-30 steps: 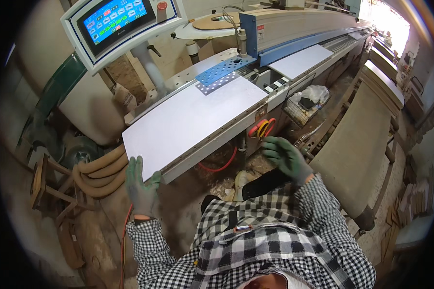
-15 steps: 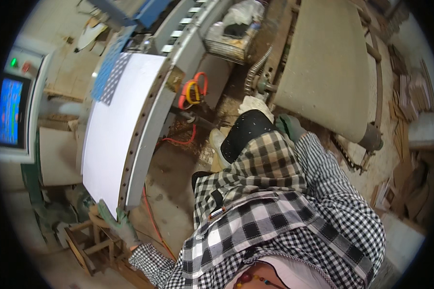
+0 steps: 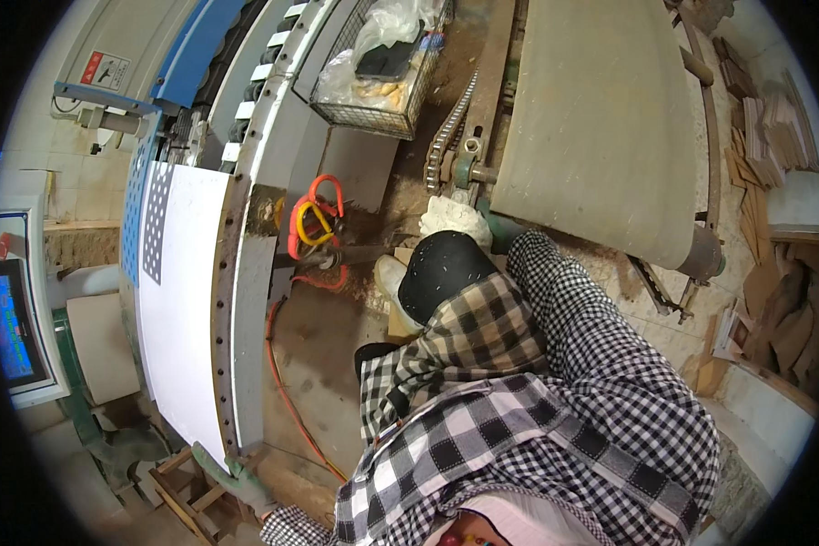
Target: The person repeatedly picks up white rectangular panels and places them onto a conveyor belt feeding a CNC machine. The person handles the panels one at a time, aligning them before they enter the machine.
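On the left, a long white sheet (image 3: 187,300) lies along the machine bed, curving toward me. My left hand (image 3: 237,480), in a green and grey glove, holds the sheet's near corner; part of the fingers is behind it. My right arm reaches forward past my knee. Only a little of the dark green glove on my right hand (image 3: 502,227) shows, beside a crumpled white cloth (image 3: 453,218) near the conveyor's end. My right fingers are hidden, so I cannot tell whether they touch the cloth.
A worn conveyor belt (image 3: 601,127) with a drive chain (image 3: 452,123) stands ahead to the right. Orange-handled scissors (image 3: 311,218) hang at the machine's side, below a wire basket (image 3: 364,114) of bags. An orange hose (image 3: 287,387) crosses the floor. A lit screen (image 3: 14,323) is far left.
The view has turned, so the machine and sheet appear lower and farther left. My left hand stays at the sheet's near corner. My right hand has become more hidden beyond my knee.
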Demonstrator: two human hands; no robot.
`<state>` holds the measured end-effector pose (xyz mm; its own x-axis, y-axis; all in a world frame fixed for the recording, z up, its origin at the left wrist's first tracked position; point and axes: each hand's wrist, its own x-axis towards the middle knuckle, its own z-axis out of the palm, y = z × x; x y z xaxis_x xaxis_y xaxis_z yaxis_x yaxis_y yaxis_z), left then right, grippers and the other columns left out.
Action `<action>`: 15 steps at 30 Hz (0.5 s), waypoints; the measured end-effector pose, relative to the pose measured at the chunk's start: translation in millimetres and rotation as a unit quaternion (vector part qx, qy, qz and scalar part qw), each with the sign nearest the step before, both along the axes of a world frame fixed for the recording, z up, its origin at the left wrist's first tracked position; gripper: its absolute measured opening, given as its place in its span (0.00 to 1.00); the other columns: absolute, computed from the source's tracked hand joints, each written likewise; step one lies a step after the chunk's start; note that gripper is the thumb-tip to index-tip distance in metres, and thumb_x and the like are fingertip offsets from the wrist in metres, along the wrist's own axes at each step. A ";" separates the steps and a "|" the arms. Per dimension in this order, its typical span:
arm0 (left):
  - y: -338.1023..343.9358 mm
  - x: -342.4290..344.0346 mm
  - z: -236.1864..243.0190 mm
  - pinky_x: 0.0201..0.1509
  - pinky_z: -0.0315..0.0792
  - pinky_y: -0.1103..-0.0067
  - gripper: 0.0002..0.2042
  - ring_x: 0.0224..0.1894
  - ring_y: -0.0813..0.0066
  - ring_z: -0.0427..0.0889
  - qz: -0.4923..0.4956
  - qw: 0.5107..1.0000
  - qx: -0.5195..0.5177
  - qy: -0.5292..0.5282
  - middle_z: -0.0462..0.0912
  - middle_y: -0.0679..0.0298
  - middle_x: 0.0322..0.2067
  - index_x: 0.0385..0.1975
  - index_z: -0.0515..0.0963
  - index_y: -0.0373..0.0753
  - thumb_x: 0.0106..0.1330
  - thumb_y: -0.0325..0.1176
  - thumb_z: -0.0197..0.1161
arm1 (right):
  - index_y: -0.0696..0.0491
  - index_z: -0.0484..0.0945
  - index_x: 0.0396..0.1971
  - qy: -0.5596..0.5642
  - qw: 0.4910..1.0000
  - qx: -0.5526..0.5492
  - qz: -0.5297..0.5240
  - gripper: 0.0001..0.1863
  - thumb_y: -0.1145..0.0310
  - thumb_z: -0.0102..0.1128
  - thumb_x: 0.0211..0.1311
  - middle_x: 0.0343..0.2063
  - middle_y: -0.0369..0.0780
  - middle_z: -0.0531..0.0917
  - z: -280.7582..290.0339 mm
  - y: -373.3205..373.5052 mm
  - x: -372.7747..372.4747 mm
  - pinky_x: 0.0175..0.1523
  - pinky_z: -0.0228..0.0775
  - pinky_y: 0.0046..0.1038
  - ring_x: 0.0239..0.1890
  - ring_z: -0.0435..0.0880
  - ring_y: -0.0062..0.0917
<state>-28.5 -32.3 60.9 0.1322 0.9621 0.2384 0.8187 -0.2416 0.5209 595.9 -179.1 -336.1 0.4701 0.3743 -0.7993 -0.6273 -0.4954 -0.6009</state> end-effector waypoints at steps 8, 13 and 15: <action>-1.6 11.8 4.7 0.78 0.52 0.64 0.37 0.78 0.63 0.51 0.013 0.998 -0.002 0.058 0.55 0.61 0.76 0.77 0.55 0.43 0.63 0.20 0.49 | 0.47 0.73 0.21 -0.156 0.978 -0.014 0.136 0.16 0.60 0.53 0.70 0.20 0.33 0.76 -8.6 8.5 -5.7 0.28 0.65 0.30 0.23 0.74 0.24; -0.7 1.1 3.0 0.75 0.58 0.64 0.35 0.76 0.58 0.55 -0.043 0.994 0.034 0.098 0.56 0.55 0.75 0.76 0.57 0.39 0.66 0.20 0.54 | 0.47 0.74 0.20 -0.219 0.955 -0.033 0.196 0.16 0.60 0.54 0.70 0.21 0.34 0.76 -0.3 13.4 -8.4 0.28 0.65 0.31 0.24 0.75 0.24; -1.5 -4.2 -1.6 0.76 0.57 0.63 0.36 0.77 0.57 0.53 -0.043 0.998 0.010 0.045 0.54 0.55 0.76 0.76 0.56 0.39 0.65 0.19 0.55 | 0.46 0.74 0.20 -0.241 0.946 -0.035 0.214 0.16 0.60 0.54 0.69 0.21 0.34 0.77 1.5 18.2 -5.8 0.28 0.66 0.31 0.24 0.75 0.24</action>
